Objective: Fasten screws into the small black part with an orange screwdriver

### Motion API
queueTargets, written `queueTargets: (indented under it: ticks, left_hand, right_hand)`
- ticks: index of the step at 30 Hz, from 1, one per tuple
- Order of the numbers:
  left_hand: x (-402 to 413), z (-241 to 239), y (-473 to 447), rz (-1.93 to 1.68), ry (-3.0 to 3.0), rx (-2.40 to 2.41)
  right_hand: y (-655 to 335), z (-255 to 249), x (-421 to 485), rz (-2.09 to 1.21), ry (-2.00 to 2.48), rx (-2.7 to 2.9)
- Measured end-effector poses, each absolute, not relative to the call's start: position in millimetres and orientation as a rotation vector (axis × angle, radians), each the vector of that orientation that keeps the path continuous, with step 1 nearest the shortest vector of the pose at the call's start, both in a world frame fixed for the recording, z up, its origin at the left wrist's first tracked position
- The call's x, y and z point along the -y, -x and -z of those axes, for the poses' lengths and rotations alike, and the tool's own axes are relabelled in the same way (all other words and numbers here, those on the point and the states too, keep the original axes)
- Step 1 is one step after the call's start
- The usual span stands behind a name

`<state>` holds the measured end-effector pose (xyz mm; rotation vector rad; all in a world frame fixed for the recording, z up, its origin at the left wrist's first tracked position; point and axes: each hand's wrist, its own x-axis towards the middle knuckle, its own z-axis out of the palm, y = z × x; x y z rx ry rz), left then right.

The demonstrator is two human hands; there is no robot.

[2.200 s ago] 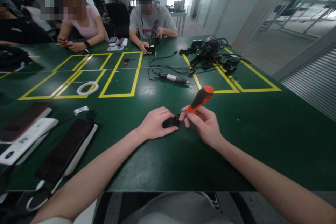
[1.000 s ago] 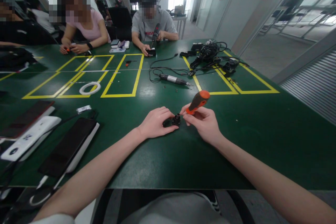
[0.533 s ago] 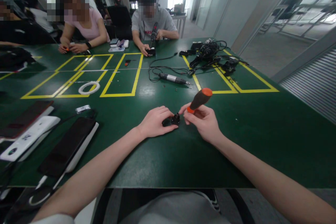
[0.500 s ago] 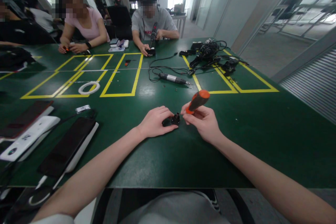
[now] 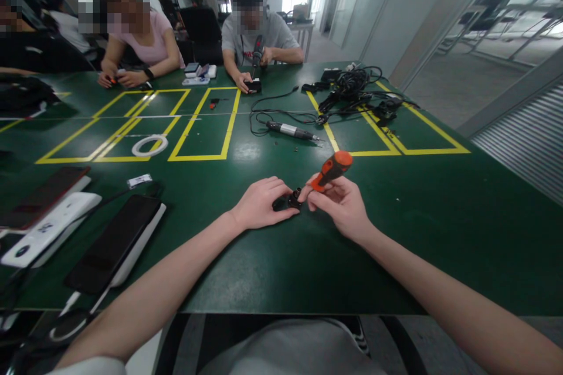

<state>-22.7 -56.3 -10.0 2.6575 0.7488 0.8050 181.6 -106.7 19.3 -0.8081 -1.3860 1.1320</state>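
My left hand (image 5: 263, 203) rests on the green table, its thumb and fingers closed round a small black part (image 5: 294, 198) with a short round stub on top. To its right, my right hand (image 5: 341, 206) grips a screwdriver (image 5: 333, 169) with an orange and dark grey handle. The handle tilts up and to the right. The screwdriver's shaft is hidden by my fingers. One finger of my right hand reaches to the top of the black part and seems to touch it.
An electric screwdriver (image 5: 292, 130) with its cable lies beyond my hands. Tangled black cables (image 5: 349, 89) are at the back right. A white ring (image 5: 150, 145) lies among yellow tape outlines. Phones (image 5: 115, 243) and a white power bank (image 5: 50, 228) are at left. Co-workers (image 5: 259, 41) sit opposite.
A finger of my right hand has moved left and down to the top of the black part. The screwdriver stays in my right hand; my left hand stays in place.
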Motion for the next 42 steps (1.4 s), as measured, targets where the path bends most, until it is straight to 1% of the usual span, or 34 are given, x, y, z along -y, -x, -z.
queueTargets:
  ticks: [7,14,22,29,36,42]
  left_hand:
    - [56.0,11.1,22.6,-0.796,-2.669,-0.760]
    - [55.9,11.3,22.9,-0.782,-2.673,-0.768]
    - [56.1,10.4,21.9,-0.813,-2.690,-0.743]
    - [56.5,10.0,22.7,-0.800,-2.678,-0.756]
    - [56.0,10.5,22.2,-0.813,-2.680,-0.745]
    - [56.5,9.3,22.6,-0.780,-2.683,-0.775]
  right_hand:
    - [-184.1,-19.5,103.5,-1.075,0.847,1.371]
    - [-181.2,-15.5,102.6,-1.142,0.790,1.324]
    - [-183.6,-19.8,102.8,-1.078,0.863,1.364]
    - [-181.4,-16.6,102.1,-1.167,0.760,1.325]
    - [-184.3,-16.6,103.3,-1.092,0.882,1.377]
    - [-182.4,-15.5,101.5,-1.192,0.762,1.341]
